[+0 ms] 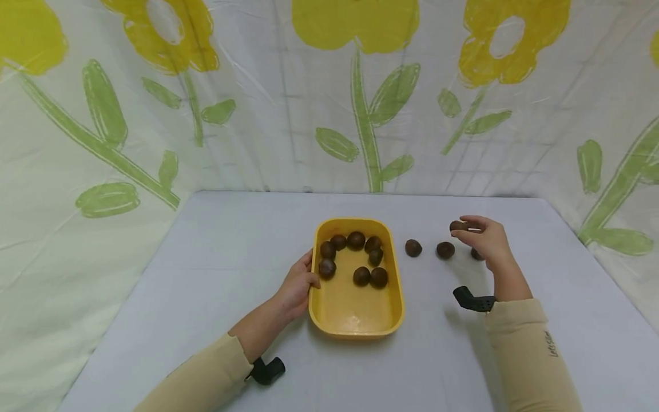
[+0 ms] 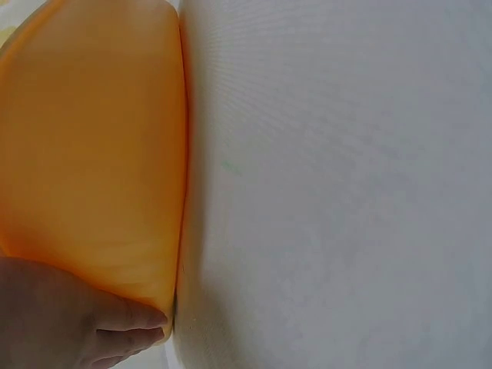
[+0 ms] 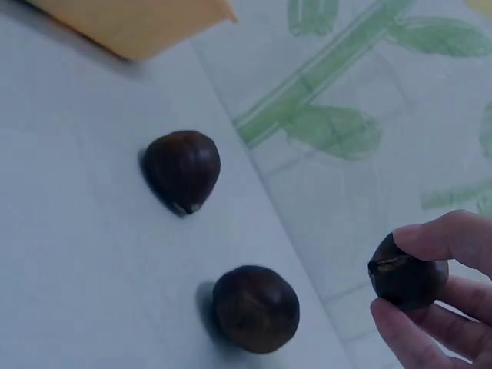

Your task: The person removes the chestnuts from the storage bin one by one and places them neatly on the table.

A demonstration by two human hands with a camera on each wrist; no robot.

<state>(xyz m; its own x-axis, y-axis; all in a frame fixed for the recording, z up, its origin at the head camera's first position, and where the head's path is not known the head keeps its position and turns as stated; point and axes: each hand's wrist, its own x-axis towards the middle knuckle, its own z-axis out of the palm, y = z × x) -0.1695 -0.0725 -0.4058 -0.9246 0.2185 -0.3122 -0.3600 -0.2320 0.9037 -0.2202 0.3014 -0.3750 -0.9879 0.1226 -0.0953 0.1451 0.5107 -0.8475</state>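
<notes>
My left hand [image 1: 296, 290] grips the left rim of a yellow plastic tray [image 1: 355, 316], thumb over the edge. In the left wrist view, its fingers [image 2: 127, 315] lie along the tray's outer wall. Several brown chestnuts [image 1: 356, 241] lie inside, mostly toward the far half. To the right of the tray, my right hand [image 1: 493, 246] pinches one chestnut [image 3: 409, 278] between thumb and fingertips, held above the table. Beneath and left of that hand, a chestnut [image 1: 413, 248] and another chestnut [image 1: 445, 250] rest on the table. A third chestnut [image 1: 476, 254] is partly hidden behind the hand.
The table [image 1: 231, 240] has a white cover. Behind it hangs a white curtain [image 1: 257, 114] printed with yellow flowers and green leaves. A black wrist-worn device [image 1: 473, 299] juts from the right wrist, and a similar black device [image 1: 269, 371] sits by the left wrist.
</notes>
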